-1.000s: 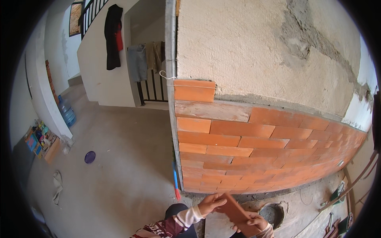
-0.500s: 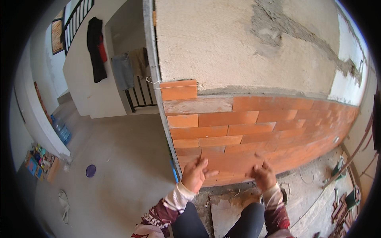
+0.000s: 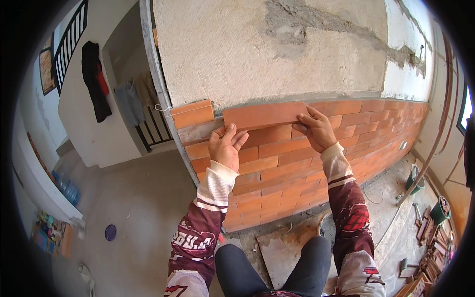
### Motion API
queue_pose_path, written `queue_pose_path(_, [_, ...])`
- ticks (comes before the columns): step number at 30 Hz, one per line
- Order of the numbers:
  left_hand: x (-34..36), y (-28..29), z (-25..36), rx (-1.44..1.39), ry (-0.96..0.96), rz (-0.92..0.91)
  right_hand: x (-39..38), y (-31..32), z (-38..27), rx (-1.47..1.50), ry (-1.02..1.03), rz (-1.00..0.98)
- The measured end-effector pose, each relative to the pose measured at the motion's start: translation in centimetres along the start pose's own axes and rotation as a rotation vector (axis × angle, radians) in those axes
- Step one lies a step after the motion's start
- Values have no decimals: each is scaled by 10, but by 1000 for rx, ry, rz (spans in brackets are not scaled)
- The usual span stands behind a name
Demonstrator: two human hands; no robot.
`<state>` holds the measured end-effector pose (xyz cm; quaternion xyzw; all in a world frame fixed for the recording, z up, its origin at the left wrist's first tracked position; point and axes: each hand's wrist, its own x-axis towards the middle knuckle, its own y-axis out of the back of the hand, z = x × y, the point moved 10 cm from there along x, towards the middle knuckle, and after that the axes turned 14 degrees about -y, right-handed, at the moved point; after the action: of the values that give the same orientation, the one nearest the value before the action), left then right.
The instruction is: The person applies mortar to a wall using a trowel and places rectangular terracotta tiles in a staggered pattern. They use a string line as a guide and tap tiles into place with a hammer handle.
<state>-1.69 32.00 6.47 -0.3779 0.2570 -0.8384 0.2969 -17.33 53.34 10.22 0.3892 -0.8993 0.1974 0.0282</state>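
A long, flat orange-red brick tile [image 3: 267, 116] is held level between my two hands at the top edge of the brick-faced wall. My left hand [image 3: 226, 147] grips its lower left end, thumb on the front face. The fingers of my right hand [image 3: 316, 129] close round its right end. Just left of the tile, a short brick piece [image 3: 193, 114] sits at the wall's edge with a white string [image 3: 164, 107] looped across it. Below run rows of laid brick tiles [image 3: 277, 148]. Whether the tile's back touches the wall cannot be seen.
Above the bricks is rough beige plaster [image 3: 213, 54] with grey cement patches. At right stand a green bucket [image 3: 440, 210] and a heap of brick pieces [image 3: 430, 247], beside a leaning pole [image 3: 425, 171]. A purple lid-like disc [image 3: 110, 232] lies on the left floor. A board [image 3: 282, 252] lies before my knees.
Both hands have risen from low in front of the wall to the top brick row, carrying the brick tile. The view has shifted to the right.
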Motion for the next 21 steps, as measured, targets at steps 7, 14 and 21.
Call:
queue_pose_path(7, [15,-2,4,29,-33,67,9,-6,-21,-224,140,136])
queue_pose_path(14, [24,6,-13,-276,61,273,27,-8,-41,-669,424,284])
queue_pose_path(21, [27,17,-16,-264,54,355,37,7,-36,-809,560,488])
